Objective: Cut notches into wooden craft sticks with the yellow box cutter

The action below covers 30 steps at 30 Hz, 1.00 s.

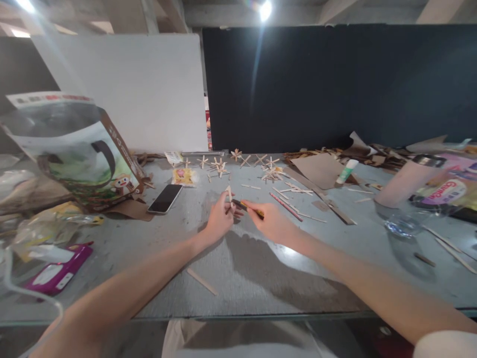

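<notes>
Above the middle of the grey table my left hand (221,215) is closed on a thin wooden stick (229,193), which points up from the fingertips. My right hand (269,219) grips a slim yellow-and-black tool (243,205). Its dark tip meets the stick near the left fingers; I cannot make out whether it is a knife. Beyond the hands lie small star shapes of crossed sticks (219,165) and a pile of stick pieces (273,173). Loose sticks (296,188) and a red striped stick (286,207) rest beside the right hand. Another flat stick (201,281) lies near the front edge.
Left are a phone (165,199), a yellow packet (185,176), a large printed bag (89,154) and a purple device (59,271) by a white cable. Right stand a glue stick (347,171), cardboard (316,170), a pink bottle (406,181) and a clear plastic cup (404,223).
</notes>
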Tool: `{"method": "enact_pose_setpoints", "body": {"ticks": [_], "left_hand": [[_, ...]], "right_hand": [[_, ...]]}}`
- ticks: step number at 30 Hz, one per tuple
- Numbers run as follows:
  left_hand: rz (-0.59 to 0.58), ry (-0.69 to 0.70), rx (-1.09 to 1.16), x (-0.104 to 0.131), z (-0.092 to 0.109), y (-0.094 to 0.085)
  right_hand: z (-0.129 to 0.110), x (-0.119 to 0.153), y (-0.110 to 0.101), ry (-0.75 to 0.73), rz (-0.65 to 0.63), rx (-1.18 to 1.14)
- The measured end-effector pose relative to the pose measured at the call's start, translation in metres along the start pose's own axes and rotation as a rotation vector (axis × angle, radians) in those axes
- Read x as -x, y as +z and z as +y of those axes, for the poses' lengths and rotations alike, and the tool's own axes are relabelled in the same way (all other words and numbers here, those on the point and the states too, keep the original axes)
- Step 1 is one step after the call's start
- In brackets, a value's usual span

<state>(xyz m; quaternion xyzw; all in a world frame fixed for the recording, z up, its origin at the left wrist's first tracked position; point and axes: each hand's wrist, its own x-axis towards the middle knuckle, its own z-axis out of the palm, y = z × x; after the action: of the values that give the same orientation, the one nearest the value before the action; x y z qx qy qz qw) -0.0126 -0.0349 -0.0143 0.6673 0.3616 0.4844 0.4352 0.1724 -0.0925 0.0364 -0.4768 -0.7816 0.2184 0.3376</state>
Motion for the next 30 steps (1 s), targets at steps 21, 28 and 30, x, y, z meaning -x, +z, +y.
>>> {"method": "enact_pose_setpoints", "body": {"ticks": [21, 28, 30], "left_hand": [[0.037, -0.059, 0.08, -0.002, 0.0, 0.002], [0.009, -0.127, 0.08, 0.0, 0.003, -0.001], [0.003, -0.123, 0.071, 0.0, 0.003, -0.001]], "right_hand": [[-0.007, -0.03, -0.02, 0.014, -0.091, 0.0], [0.003, 0.001, 0.023, 0.015, 0.058, -0.104], [0.002, 0.002, 0.025, 0.013, 0.057, -0.087]]}}
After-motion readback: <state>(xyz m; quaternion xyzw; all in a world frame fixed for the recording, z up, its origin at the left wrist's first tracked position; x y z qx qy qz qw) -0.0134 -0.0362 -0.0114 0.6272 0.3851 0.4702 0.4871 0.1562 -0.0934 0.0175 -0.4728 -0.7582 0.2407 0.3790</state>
